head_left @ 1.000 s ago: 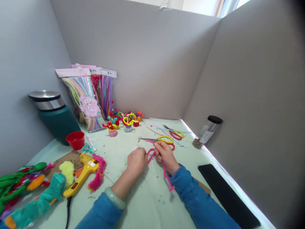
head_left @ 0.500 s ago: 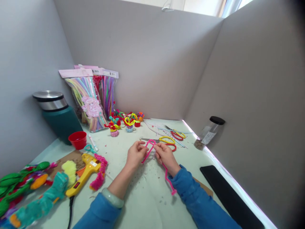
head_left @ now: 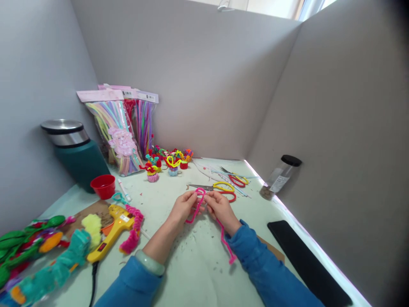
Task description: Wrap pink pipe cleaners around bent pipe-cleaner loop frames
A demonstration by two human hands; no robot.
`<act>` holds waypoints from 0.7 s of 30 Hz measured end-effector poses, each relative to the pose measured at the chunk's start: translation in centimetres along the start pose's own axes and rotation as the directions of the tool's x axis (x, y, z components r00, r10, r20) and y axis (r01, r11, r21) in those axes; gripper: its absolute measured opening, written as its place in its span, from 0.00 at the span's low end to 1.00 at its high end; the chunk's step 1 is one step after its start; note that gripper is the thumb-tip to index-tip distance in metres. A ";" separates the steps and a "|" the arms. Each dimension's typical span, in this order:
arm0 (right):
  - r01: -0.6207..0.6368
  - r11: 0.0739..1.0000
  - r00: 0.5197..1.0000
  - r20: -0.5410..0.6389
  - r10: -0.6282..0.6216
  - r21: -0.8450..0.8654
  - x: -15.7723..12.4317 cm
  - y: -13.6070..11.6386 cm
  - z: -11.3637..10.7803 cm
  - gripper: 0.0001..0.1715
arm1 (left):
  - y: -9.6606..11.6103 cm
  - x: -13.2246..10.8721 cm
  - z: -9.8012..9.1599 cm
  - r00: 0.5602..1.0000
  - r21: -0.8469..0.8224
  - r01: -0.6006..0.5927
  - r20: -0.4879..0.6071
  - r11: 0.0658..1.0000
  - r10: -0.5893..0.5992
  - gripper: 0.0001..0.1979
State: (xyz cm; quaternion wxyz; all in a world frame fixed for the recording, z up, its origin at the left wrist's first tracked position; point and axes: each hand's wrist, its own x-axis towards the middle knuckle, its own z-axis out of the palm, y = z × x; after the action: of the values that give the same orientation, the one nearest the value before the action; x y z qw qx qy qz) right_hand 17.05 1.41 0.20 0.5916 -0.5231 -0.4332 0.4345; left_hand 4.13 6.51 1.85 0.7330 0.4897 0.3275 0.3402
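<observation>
Between my two hands is a bright pink pipe cleaner (head_left: 194, 216), bent into a narrow loop at its top. My left hand (head_left: 184, 205) pinches one side of the loop with thumb and fingers. On the other side, my right hand (head_left: 221, 209) grips the same pipe cleaner near the loop. A long kinked tail of it hangs below my right hand and ends in a small knob. Just beyond my fingers lie scissors (head_left: 224, 186) with yellow and red handles, their blades pointing left.
On the left are a yellow glue gun (head_left: 110, 243), a red cup (head_left: 103, 186), a teal bottle (head_left: 81, 160) and fuzzy pieces. Bags of pipe cleaners (head_left: 119, 136) lean at the back near small colourful figures (head_left: 173, 166). More scissors (head_left: 237, 180), a jar (head_left: 278, 179) and a black strip (head_left: 306, 260) are on the right.
The pink loop has become narrower, and its lower left part now sticks out below my left hand. Both hands have stayed in nearly the same place.
</observation>
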 end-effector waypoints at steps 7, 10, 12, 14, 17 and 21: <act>0.043 0.999 0.998 -0.044 -0.042 0.021 0.1 0.2 0.0 0.17 | 0.1 -0.1 0.1 0.999 -0.063 0.017 -0.029 0.998 -0.019 0.10; 0.065 0.997 0.996 -0.061 -0.063 0.029 0.0 0.1 -0.1 0.17 | 0.2 -0.1 0.1 0.998 -0.080 0.022 -0.052 0.997 -0.026 0.13; 0.076 0.997 0.996 -0.055 -0.074 0.029 0.0 0.1 -0.1 0.17 | 0.2 -0.1 0.1 0.998 -0.080 0.027 -0.060 0.996 -0.032 0.13; 0.083 0.997 0.996 -0.039 -0.082 0.010 -0.1 0.1 -0.1 0.16 | 0.2 -0.1 0.1 0.998 -0.075 0.021 -0.051 0.997 -0.025 0.12; 0.086 0.995 0.996 -0.027 -0.087 -0.060 -0.2 0.1 0.0 0.16 | 0.1 0.0 0.0 0.999 -0.055 0.007 -0.039 0.998 -0.009 0.12; 0.101 0.987 0.993 -0.052 -0.108 -0.123 -0.1 0.3 0.1 0.17 | 0.0 -0.1 -0.1 0.999 -0.042 -0.026 -0.024 0.999 0.025 0.12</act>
State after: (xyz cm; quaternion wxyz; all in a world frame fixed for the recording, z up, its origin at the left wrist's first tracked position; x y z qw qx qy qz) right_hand 16.96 1.35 -0.08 0.5935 -0.5468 -0.4678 0.3606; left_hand 4.03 6.51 1.87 0.7347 0.4743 0.3226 0.3621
